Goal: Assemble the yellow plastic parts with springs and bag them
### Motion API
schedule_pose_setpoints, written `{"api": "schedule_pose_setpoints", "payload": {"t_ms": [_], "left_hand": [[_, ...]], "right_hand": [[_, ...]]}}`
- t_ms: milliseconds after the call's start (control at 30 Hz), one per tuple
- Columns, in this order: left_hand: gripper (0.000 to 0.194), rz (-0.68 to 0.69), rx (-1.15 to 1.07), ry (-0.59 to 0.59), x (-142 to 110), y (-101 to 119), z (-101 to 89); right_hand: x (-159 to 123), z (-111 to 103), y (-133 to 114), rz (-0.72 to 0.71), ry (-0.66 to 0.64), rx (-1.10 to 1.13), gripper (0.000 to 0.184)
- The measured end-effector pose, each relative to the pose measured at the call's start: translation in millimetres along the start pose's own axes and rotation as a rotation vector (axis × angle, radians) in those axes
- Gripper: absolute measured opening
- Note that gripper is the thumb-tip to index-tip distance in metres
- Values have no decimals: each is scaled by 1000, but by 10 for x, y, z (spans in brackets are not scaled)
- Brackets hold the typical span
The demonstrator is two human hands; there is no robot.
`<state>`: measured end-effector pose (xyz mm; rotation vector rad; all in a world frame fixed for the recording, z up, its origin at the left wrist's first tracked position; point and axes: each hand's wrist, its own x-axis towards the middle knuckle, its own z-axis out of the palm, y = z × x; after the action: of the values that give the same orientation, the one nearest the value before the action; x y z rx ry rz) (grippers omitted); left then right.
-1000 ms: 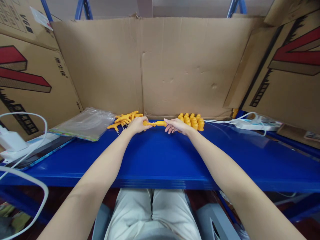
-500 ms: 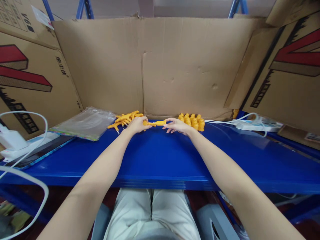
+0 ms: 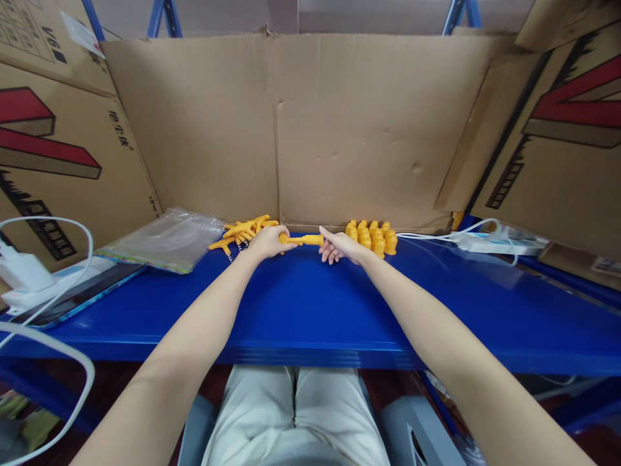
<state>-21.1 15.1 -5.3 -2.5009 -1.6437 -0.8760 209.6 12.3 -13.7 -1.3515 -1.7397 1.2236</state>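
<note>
- The left hand (image 3: pixel 268 243) is pinching the left end of an orange piece (image 3: pixel 310 240), which is lying crosswise between both hands, towards the back of the blue desk (image 3: pixel 310 304).
- The right hand (image 3: pixel 343 246) is meeting the other end, thumb extending and fingers curling; whether it is actually gripping, I cannot tell.
- For sound handling, the left hand should be keeping its end steady while the right fingertips are working lightly, in line with the piece (a tilting grip would be straining the narrow, ribbed middle).
- The left hand is partly hiding the pile of orange branching pieces (image 3: pixel 242 228) and their chains.
- The right hand is standing before the orange figures (image 3: pixel 381 239), so their count is remaining uncertain.
- The ribbing is possibly a thread; it is showing too small to confirm.
</note>
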Motion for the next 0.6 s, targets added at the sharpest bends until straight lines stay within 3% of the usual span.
{"api": "schedule_pose_setpoints", "payload": {"t_ms": [67, 167, 400, 600], "left_hand": [[36, -15, -5, -2, -2, 0, 1], [36, -35, -15, -4, -8, -5, -2], [38, -20, -14, 14, -9, -13, -4], [38, -17, -19, -14, 0, -24, 3]], "right_hand": [[-10, -34, 2, 10, -41, 26, 65], [-53, -78, -4, -39, -78, 94, 43], [-116, -50, -64, -99, -37, 149, 25], [-104, -6, -82, -66, -8, 57, 44]]}}
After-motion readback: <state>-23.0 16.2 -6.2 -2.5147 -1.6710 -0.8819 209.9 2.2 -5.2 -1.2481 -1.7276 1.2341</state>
